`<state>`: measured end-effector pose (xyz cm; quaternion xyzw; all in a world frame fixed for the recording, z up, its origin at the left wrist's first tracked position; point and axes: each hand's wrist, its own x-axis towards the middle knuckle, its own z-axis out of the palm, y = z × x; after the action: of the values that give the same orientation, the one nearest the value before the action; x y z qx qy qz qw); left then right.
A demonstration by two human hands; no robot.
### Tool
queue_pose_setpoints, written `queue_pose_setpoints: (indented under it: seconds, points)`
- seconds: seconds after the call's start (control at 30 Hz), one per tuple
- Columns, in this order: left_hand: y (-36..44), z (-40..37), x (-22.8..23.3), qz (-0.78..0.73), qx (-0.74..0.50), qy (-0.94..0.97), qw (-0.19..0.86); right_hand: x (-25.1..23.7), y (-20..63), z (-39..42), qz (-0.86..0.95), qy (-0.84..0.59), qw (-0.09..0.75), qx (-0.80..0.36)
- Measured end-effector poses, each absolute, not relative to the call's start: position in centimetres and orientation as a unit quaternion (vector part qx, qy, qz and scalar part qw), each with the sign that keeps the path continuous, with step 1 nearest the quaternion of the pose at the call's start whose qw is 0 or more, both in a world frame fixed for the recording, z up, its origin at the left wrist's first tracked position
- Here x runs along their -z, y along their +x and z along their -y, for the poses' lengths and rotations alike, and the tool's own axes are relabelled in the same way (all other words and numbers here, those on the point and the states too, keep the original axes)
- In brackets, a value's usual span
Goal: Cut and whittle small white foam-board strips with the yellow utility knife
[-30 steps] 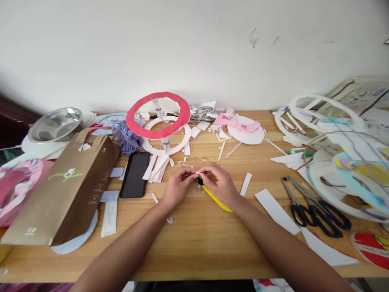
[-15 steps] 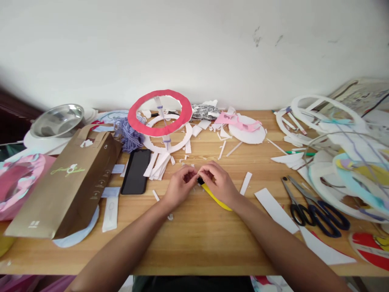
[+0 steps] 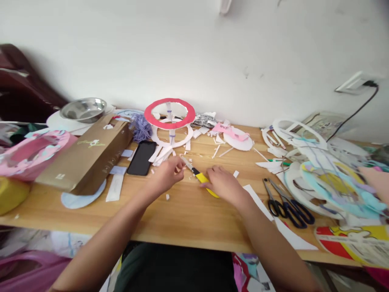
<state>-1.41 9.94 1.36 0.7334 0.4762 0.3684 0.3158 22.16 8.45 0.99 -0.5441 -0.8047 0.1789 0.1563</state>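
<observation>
A utility knife (image 3: 203,178) with a yellow handle, black front and bare blade lies slantwise at the middle of the table. My right hand (image 3: 223,182) is closed round the rear of its handle, palm down, hiding part of it. Just left of the blade (image 3: 187,162) is my left hand (image 3: 167,173), with its fingers curled in and the thumb close to them. Whether anything small sits between those fingertips cannot be made out. White paper scraps (image 3: 162,155) lie beyond the left hand.
A black phone (image 3: 142,158) and brown box (image 3: 91,156) lie to the left. Behind the hands stands a frame with a red ring (image 3: 170,125). Scissors (image 3: 291,205), a white strip (image 3: 258,202) and several rings (image 3: 331,182) are on the right. Purple yarn (image 3: 141,126) sits behind the phone.
My hands have moved apart; both were pinched together at the knife's black front. The left hand has drawn left and the knife's blade now shows. The view has shifted and tilted.
</observation>
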Motion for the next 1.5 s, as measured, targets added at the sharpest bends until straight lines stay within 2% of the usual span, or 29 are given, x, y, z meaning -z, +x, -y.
queue_pose_setpoints:
  seconds: [0.1, 0.3, 0.43, 0.53, 0.7, 0.9, 1.5]
  points:
    - [-1.1, -6.3, 1.3, -0.497, -0.387, 0.663, 0.405, -0.4, 22.3, -6.4, 0.800, -0.552, 0.166, -0.164]
    - [0.4, -0.2, 2.7, -0.494, -0.443, 0.614, 0.427, 0.4, 20.8, 0.6, 0.754, -0.577, 0.284, -0.133]
    - [1.3, 1.6, 3.2, -0.468, -0.474, 0.575, 0.474, 2.4, 19.6, 5.7, 0.731, -0.560, 0.375, -0.106]
    - [1.6, 2.0, 3.8, -0.441, -0.489, 0.558, 0.505, 3.7, 19.5, 7.4, 0.742, -0.528, 0.406, -0.078]
    - [1.6, 2.1, 4.0, -0.425, -0.522, 0.538, 0.508, 4.6, 20.0, 7.6, 0.773, -0.491, 0.401, -0.036]
    - [1.0, 2.2, 4.5, -0.418, -0.563, 0.505, 0.503, 5.5, 19.7, 7.3, 0.752, -0.538, 0.381, 0.011]
    - [0.3, 2.2, 5.3, -0.368, -0.613, 0.479, 0.509, 5.6, 19.9, 7.0, 0.772, -0.552, 0.314, 0.014]
